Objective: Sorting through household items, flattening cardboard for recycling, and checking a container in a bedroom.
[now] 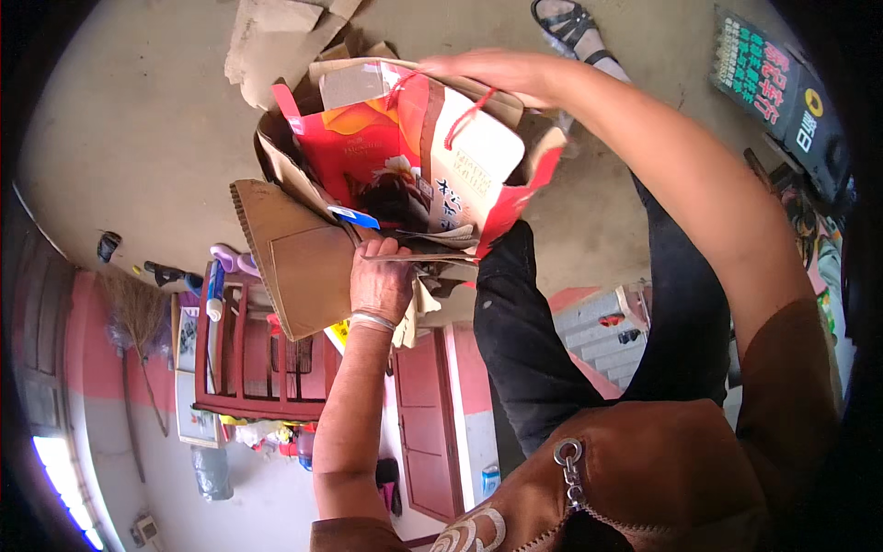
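Observation:
A red and white printed cardboard box [414, 145] with red cord handles stands opened out in front of me, with flattened pieces of brown cardboard tucked in and around it. My left hand [381, 279] grips the near edges of the cardboard, beside a brown corrugated sheet [307, 265] that sticks out to the left. A small blue flap [354, 217] shows just above that hand. My right hand [476, 67], slightly blurred, reaches over the far rim of the box; its fingers are partly hidden, and its grip is unclear.
Loose cardboard [272, 48] lies on the floor beyond the box. My sandalled foot [569, 27] is at the top. A dark printed sign [779, 103] lies at the upper right. A red wooden rack [259, 359] and a straw broom [138, 310] stand at the left.

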A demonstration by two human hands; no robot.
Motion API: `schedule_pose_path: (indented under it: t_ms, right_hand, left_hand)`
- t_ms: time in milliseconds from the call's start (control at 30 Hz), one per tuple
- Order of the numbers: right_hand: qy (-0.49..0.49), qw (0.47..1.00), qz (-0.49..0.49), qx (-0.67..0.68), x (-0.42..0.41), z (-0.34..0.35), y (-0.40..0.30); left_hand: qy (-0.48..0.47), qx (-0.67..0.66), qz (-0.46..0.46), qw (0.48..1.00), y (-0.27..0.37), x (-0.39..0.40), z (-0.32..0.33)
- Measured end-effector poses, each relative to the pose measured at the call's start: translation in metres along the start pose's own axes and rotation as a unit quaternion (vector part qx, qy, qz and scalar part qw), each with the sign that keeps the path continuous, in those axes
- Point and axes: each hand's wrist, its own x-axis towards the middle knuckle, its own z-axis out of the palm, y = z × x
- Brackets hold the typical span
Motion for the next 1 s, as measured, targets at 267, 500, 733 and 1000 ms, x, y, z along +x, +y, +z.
schedule_pose_path:
  t_ms: [267, 500, 733, 1000]
  right_hand:
    - [-0.016, 0.992, 0.119, -0.050, -0.113, -0.001, 0.032]
    - [0.091, 0.974, 0.191, 0.080, -0.071, 0.006, 0.004]
    - [0.165, 0.943, 0.250, 0.142, -0.041, -0.007, 0.005]
    - [0.139, 0.955, 0.205, 0.161, 0.000, -0.007, 0.007]
  left_hand:
    - [0.011, -0.044, 0.008, 0.999, 0.012, 0.006, -0.012]
    - [0.080, -0.019, -0.135, 0.987, 0.057, 0.007, -0.017]
    - [0.106, -0.317, -0.334, 0.881, 0.185, 0.014, 0.049]
    - [0.269, -0.183, -0.482, 0.813, 0.148, 0.099, 0.131]
